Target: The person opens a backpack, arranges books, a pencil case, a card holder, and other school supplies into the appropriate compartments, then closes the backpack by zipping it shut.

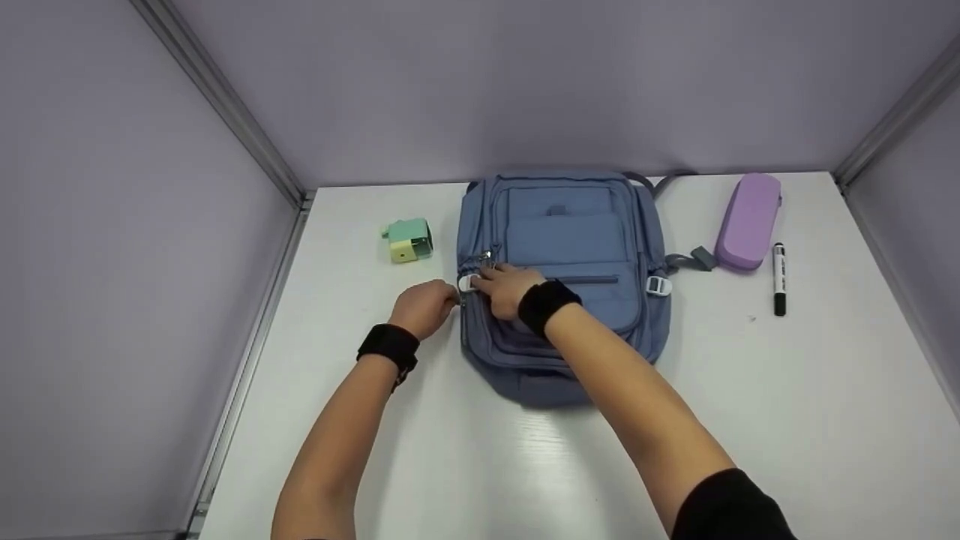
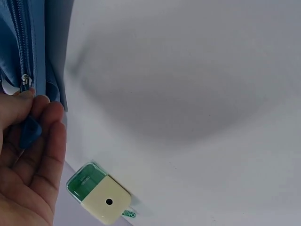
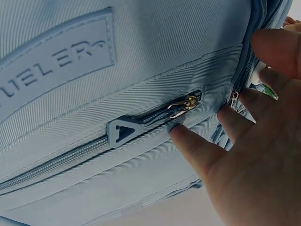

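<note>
A blue backpack (image 1: 566,240) lies flat on the table with its front pockets facing up. At its left side my left hand (image 1: 424,309) pinches a zipper pull (image 2: 31,133) between thumb and fingers; the metal slider (image 2: 25,81) shows just above the thumb. My right hand (image 1: 512,291) rests on the front of the bag near the left white buckle (image 1: 469,283), fingers extended and spread over the fabric. In the right wrist view, one fingertip touches beside the front pocket's zipper (image 3: 186,104), whose triangular pull (image 3: 123,132) hangs free.
Left of the bag stands a green and cream pencil sharpener (image 1: 409,241). To the right lie a purple case (image 1: 748,221) and a white marker with a black cap (image 1: 780,279). A strap with a grey end (image 1: 703,259) trails from the bag towards the case. Partition walls enclose the table.
</note>
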